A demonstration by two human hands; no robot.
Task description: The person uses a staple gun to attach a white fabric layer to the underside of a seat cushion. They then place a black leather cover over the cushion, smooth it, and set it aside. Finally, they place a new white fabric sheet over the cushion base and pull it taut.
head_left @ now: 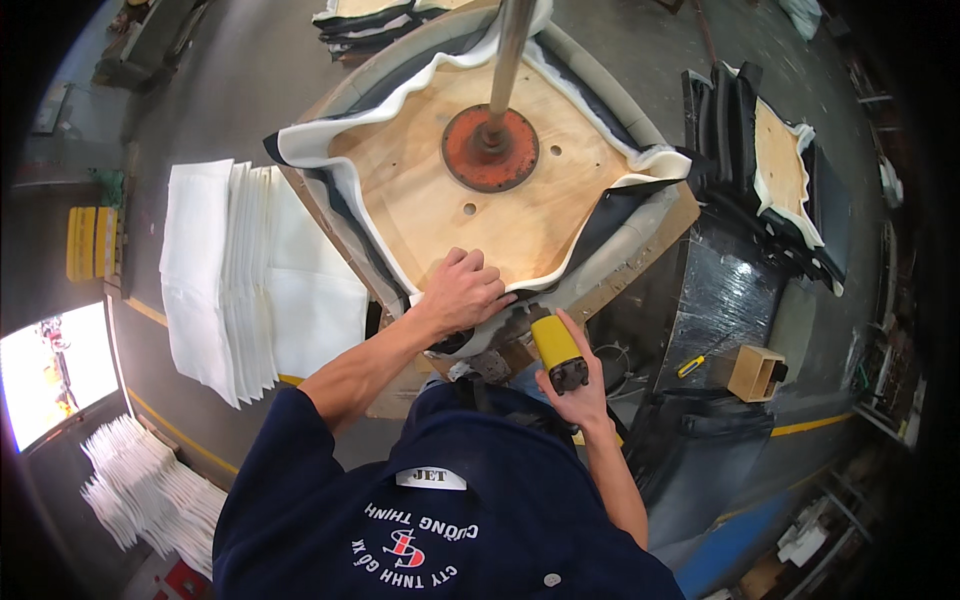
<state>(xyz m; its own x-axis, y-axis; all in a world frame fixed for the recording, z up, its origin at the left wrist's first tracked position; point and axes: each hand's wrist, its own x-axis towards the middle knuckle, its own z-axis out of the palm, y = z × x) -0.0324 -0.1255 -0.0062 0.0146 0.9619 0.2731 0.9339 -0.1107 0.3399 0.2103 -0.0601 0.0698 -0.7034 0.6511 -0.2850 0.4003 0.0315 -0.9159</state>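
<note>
A square plywood panel (395, 165) lies in front of me, its rim wrapped by white padding (347, 185) and a black cover (600, 222). Pressing on its middle is a round red plate (462, 155) at the foot of a metal rod (511, 55). My left hand (463, 292) is closed over the near edge of the padding and cover, fingers curled onto the wood. Just right of it, my right hand (585, 398) grips a yellow staple gun (554, 342), its nose close to that near edge. What lies under my left fingers is hidden.
White padding sheets (205, 280) are stacked at left, with more sheets (145, 480) lower left. On the right, a plastic-wrapped surface (715, 310) bears a yellow-handled tool (691, 367) and a small wooden box (755, 373). Covered panels (780, 165) are piled beyond.
</note>
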